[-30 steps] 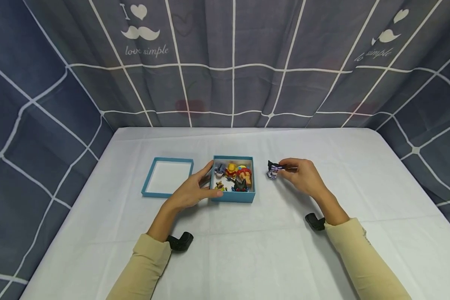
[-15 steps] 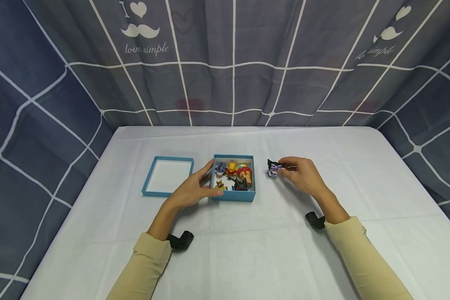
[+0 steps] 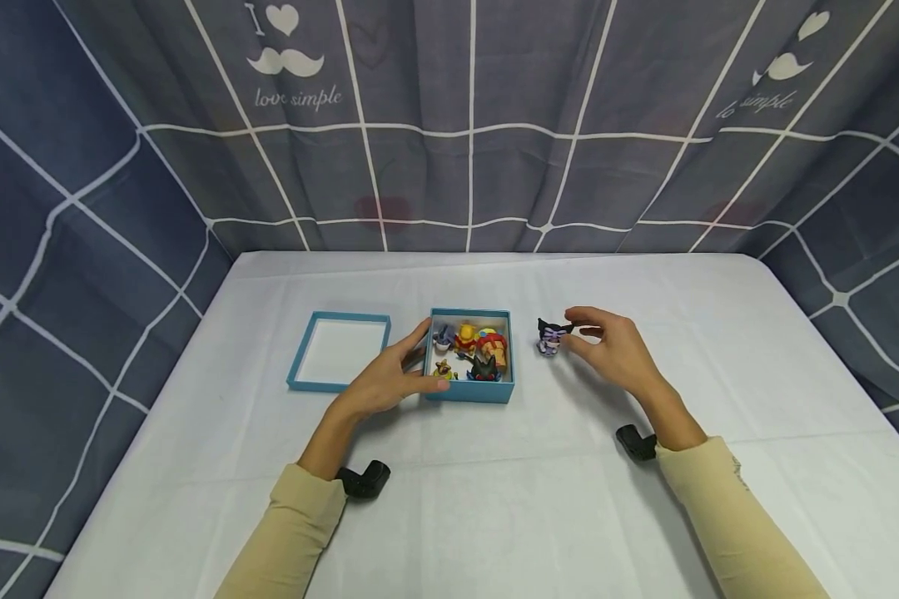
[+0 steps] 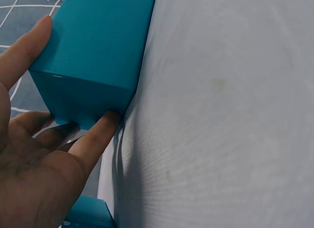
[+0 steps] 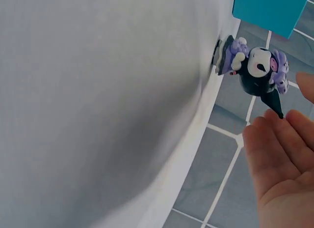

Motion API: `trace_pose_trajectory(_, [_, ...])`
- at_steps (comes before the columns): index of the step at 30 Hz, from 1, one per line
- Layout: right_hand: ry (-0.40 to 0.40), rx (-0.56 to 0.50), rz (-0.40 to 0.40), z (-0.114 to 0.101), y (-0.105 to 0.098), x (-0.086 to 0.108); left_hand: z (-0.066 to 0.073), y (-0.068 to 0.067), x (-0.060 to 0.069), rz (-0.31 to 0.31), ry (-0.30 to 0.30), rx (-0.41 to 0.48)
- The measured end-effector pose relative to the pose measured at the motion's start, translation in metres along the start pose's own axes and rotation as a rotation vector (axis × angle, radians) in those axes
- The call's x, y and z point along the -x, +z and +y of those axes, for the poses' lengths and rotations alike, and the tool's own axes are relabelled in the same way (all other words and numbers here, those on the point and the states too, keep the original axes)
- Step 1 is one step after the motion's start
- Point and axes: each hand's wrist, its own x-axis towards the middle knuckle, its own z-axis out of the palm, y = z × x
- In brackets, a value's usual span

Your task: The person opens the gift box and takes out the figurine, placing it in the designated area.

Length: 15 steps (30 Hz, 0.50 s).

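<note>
A small black-and-purple figurine stands upright on the white table, right of a blue box. Beside it is my right hand, fingers extended and apart; in the right wrist view, a fingertip lies close to the figurine's dark pointed tip, and whether they touch is unclear. My left hand holds the box at its left side, thumb at the near corner and fingers toward the far corner. Several colourful figurines lie inside the box.
A blue-edged lid with a white inside lies left of the box, just beyond my left hand. Grey curtains with white lines stand behind the table and at both sides.
My right hand's fingers have loosened from the standing figurine and spread a little, with the hand slightly further right. The left hand keeps its place on the box.
</note>
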Motion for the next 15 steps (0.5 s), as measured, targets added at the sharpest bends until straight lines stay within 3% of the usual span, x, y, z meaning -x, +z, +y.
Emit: trace_pose_trajectory(15, [-0.039,-0.061,0.202,-0.018,0.000,0.001,0.004,-0.002,0.001,0.014,-0.042,-0.045])
